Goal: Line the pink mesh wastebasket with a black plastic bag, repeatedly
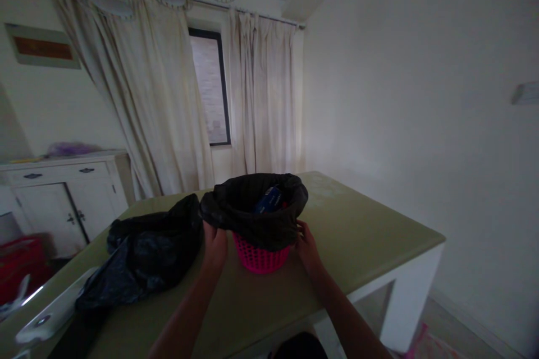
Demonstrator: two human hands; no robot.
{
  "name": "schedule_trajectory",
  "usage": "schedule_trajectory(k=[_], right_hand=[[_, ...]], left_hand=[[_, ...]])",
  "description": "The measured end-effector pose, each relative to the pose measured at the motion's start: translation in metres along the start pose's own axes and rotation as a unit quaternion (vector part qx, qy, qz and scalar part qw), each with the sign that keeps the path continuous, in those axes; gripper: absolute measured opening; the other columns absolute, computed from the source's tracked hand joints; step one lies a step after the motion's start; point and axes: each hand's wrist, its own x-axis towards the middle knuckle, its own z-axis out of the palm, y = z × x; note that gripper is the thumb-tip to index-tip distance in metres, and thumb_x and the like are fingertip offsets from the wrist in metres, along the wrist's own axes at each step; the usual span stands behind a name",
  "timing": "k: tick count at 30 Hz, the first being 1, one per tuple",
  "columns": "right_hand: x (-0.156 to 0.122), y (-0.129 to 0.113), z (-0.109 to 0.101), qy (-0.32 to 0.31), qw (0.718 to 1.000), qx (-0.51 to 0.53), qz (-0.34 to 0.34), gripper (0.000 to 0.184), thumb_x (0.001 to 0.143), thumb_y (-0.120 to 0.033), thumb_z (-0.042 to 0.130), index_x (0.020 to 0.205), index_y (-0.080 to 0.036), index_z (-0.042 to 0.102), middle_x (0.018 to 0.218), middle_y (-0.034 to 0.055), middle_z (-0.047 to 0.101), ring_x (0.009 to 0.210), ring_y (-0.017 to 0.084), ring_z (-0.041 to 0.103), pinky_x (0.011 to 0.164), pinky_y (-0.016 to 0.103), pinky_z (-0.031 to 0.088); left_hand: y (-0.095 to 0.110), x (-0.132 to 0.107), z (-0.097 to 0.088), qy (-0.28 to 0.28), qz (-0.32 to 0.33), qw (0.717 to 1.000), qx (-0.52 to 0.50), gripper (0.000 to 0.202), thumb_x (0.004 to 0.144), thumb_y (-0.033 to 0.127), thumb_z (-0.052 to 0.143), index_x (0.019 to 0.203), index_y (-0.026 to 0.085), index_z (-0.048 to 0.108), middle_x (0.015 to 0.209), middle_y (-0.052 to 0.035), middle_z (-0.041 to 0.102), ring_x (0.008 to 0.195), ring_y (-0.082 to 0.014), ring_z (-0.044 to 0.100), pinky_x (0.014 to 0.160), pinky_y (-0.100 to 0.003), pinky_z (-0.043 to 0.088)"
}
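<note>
A pink perforated basket (260, 258) stands on the green table (370, 235), lined with a black bin bag (256, 213) folded over its rim. Something blue (268, 199) lies inside the bag. My left hand (214, 244) is at the left side of the basket, fingers closed on the bag's folded edge. My right hand (306, 244) is at the right side, fingers curled on the bag's edge there.
A second, crumpled black bag (143, 258) lies on the table to the left, with a white object (46, 317) near the front left edge. A white cabinet (63, 196), a red thing (19, 263) on the floor and curtains (164, 106) stand behind.
</note>
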Motion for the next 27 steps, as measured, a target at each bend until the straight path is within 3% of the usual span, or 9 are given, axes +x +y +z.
schedule_trajectory(k=[3,7,10,12,14,18,21,24,27], right_hand=[[-0.001,-0.007,0.0,0.008,1.0,-0.003,-0.03,0.057,0.091,-0.064,0.058,0.127,-0.02,0.058,0.097,0.0088,0.073,0.071,0.019,0.065,0.056,0.028,0.046],[-0.007,-0.017,0.0,0.002,0.997,0.005,-0.083,0.056,0.099,-0.064,0.049,0.136,-0.023,0.056,0.12,0.0117,0.073,0.099,0.024,0.07,0.076,0.034,0.055],[-0.013,-0.021,0.001,-0.019,0.989,0.004,-0.148,0.064,0.096,-0.061,0.055,0.148,-0.025,0.046,0.136,0.0131,0.066,0.116,0.027,0.067,0.091,0.04,0.056],[-0.015,-0.023,0.003,-0.001,0.983,-0.039,-0.18,0.069,0.09,-0.057,0.066,0.147,-0.024,0.046,0.136,0.0135,0.065,0.116,0.028,0.066,0.089,0.039,0.056],[-0.015,-0.025,0.005,0.045,0.977,-0.092,-0.186,0.057,0.089,-0.052,0.07,0.135,-0.023,0.055,0.124,0.0116,0.068,0.104,0.025,0.067,0.079,0.036,0.055],[-0.008,-0.036,0.008,0.133,0.967,-0.112,-0.189,0.027,0.098,-0.047,0.059,0.106,-0.022,0.062,0.098,0.0051,0.066,0.077,0.018,0.062,0.069,0.033,0.052],[-0.002,-0.046,0.008,0.141,0.966,-0.083,-0.202,0.031,0.099,-0.047,0.057,0.116,-0.022,0.059,0.088,0.0015,0.062,0.074,0.019,0.061,0.069,0.034,0.053],[-0.002,-0.056,0.01,0.116,0.947,-0.09,-0.287,0.051,0.097,-0.053,0.057,0.136,-0.021,0.051,0.105,0.0065,0.061,0.084,0.021,0.061,0.072,0.037,0.055],[-0.009,-0.068,0.017,0.131,0.889,-0.158,-0.408,0.068,0.09,-0.057,0.066,0.144,-0.021,0.046,0.132,0.0155,0.052,0.114,0.03,0.057,0.085,0.045,0.055]], left_hand=[[0.017,0.014,0.004,-0.014,0.103,0.992,0.069,0.046,0.092,0.04,0.062,0.132,0.019,0.061,0.132,-0.0124,0.065,0.131,-0.0282,0.056,0.117,-0.041,0.04],[0.045,0.036,0.006,-0.079,0.178,0.964,0.18,0.024,0.088,0.032,0.059,0.107,0.019,0.066,0.104,-0.0082,0.07,0.101,-0.0264,0.066,0.095,-0.04,0.052],[0.066,0.046,0.009,-0.149,0.156,0.952,0.219,0.016,0.089,0.03,0.054,0.095,0.02,0.065,0.095,-0.0064,0.069,0.091,-0.0247,0.066,0.086,-0.037,0.052],[0.077,0.049,0.012,-0.144,0.115,0.958,0.22,0.019,0.091,0.031,0.05,0.095,0.019,0.064,0.091,-0.006,0.069,0.088,-0.0246,0.067,0.082,-0.037,0.051],[0.085,0.049,0.016,-0.134,0.069,0.966,0.211,0.024,0.095,0.035,0.047,0.098,0.019,0.064,0.088,-0.0056,0.07,0.084,-0.0244,0.067,0.079,-0.036,0.051],[0.096,0.047,0.02,-0.151,0.054,0.966,0.201,0.026,0.099,0.037,0.046,0.106,0.019,0.063,0.097,-0.007,0.072,0.089,-0.024,0.067,0.081,-0.037,0.051],[0.095,0.044,0.019,-0.201,0.102,0.954,0.2,0.026,0.1,0.037,0.047,0.114,0.019,0.06,0.105,-0.0095,0.07,0.098,-0.0253,0.067,0.089,-0.04,0.053],[0.089,0.039,0.017,-0.241,0.17,0.927,0.231,0.037,0.099,0.039,0.052,0.13,0.018,0.055,0.121,-0.0138,0.065,0.116,-0.0294,0.061,0.104,-0.049,0.049],[0.088,0.036,0.017,-0.255,0.214,0.891,0.307,0.041,0.097,0.04,0.057,0.132,0.018,0.057,0.135,-0.0162,0.055,0.128,-0.0339,0.05,0.112,-0.057,0.043]])
